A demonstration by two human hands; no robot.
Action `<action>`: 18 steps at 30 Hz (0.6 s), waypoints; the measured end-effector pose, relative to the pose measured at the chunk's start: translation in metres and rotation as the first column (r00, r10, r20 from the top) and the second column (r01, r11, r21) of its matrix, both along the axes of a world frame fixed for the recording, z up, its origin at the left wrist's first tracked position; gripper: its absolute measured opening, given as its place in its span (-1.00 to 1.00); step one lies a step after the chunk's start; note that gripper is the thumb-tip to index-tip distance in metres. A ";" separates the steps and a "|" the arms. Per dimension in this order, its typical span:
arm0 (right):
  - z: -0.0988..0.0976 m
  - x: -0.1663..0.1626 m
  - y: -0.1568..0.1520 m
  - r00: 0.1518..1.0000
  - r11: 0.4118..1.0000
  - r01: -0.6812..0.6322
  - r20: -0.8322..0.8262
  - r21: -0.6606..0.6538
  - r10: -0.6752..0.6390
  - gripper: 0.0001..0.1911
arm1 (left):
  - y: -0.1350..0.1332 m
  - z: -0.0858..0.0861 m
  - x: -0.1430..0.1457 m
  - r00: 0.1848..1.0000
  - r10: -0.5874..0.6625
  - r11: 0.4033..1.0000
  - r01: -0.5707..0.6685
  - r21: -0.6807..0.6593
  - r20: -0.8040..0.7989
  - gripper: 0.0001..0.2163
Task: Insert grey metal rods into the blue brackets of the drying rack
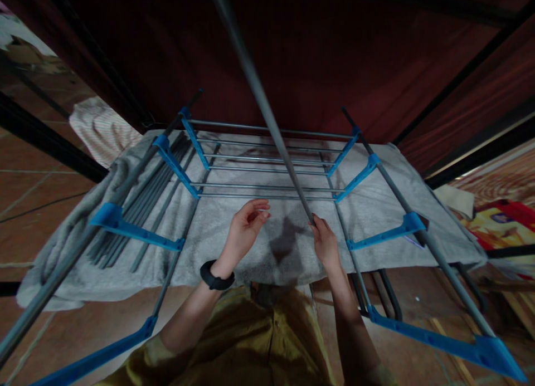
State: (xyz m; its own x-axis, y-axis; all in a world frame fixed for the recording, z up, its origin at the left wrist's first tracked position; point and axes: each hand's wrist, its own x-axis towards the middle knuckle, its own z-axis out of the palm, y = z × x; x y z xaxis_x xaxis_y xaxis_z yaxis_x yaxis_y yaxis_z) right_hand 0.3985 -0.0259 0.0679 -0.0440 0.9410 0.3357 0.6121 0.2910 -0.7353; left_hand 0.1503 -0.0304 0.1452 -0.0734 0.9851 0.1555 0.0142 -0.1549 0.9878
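Note:
My right hand (325,242) grips the lower end of a long grey metal tube (273,127), which slants up and to the left past the top of the view. To its left, my left hand (246,224) hovers over the blanket with fingers loosely curled and apart, holding nothing. A black band is on that wrist. Around both hands stands a rack frame of grey poles (395,191) and blue plastic brackets (140,234). Several thin crossbars (267,159) span its far part between the brackets. The nearer brackets have no crossbars between them.
A grey blanket (251,247) covers the surface under the rack. Several loose grey tubes (144,213) lie on it at the left. Behind hangs a dark red curtain (317,57). Colourful packaging (507,221) sits at the right, and a striped cloth (102,130) at the left.

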 end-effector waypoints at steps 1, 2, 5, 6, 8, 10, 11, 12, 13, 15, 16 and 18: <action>0.001 0.001 0.000 1.000 1.000 -0.007 0.027 0.004 0.007 -0.58 | -0.001 0.003 0.000 1.000 0.005 1.000 -0.005 0.004 0.008 -0.71; 0.000 0.002 0.000 0.999 1.000 -0.016 0.051 0.008 0.015 -0.57 | -0.002 0.007 0.000 1.000 0.007 1.000 -0.007 0.007 0.016 -0.69; -0.004 0.006 -0.001 0.991 0.999 -0.034 0.127 0.015 0.032 -0.51 | -0.005 0.013 0.001 1.000 -0.002 1.000 0.002 0.009 0.026 -0.63; -0.006 0.008 -0.002 0.988 0.999 -0.040 0.150 0.016 0.037 -0.49 | -0.006 0.015 0.001 0.999 -0.006 1.000 0.005 0.011 0.032 -0.61; -0.010 0.012 -0.003 0.981 0.999 -0.049 0.190 0.017 0.045 -0.44 | -0.008 0.017 0.002 0.999 -0.011 1.000 0.011 0.006 0.053 -0.58; -0.012 0.015 -0.004 0.974 0.998 -0.062 0.218 0.019 0.056 -0.40 | -0.009 0.018 0.003 0.997 -0.018 1.000 0.019 -0.012 0.078 -0.56; -0.013 0.016 -0.004 0.971 0.997 -0.070 0.229 0.021 0.063 -0.38 | -0.010 0.019 0.004 0.996 -0.022 0.999 0.024 -0.021 0.088 -0.56; -0.013 0.017 -0.005 0.968 0.997 -0.077 0.239 0.024 0.069 -0.37 | -0.011 0.019 0.005 0.995 -0.030 0.999 0.032 -0.027 0.095 -0.56; -0.013 0.018 -0.005 0.966 0.996 -0.083 0.248 0.028 0.074 -0.37 | -0.011 0.019 0.005 0.994 -0.038 0.999 0.041 -0.028 0.099 -0.56; -0.014 0.019 -0.005 0.963 0.995 -0.092 0.259 0.035 0.080 -0.36 | -0.012 0.018 0.006 0.993 -0.052 0.998 0.054 -0.018 0.106 -0.60; -0.015 0.019 -0.005 0.962 0.995 -0.093 0.261 0.037 0.080 -0.36 | -0.012 0.017 0.006 0.992 -0.059 0.998 0.061 -0.016 0.108 -0.64; -0.016 0.020 -0.004 0.962 0.995 -0.088 0.264 0.042 0.074 -0.37 | -0.012 0.016 0.007 0.991 -0.064 0.998 0.067 -0.022 0.120 -0.70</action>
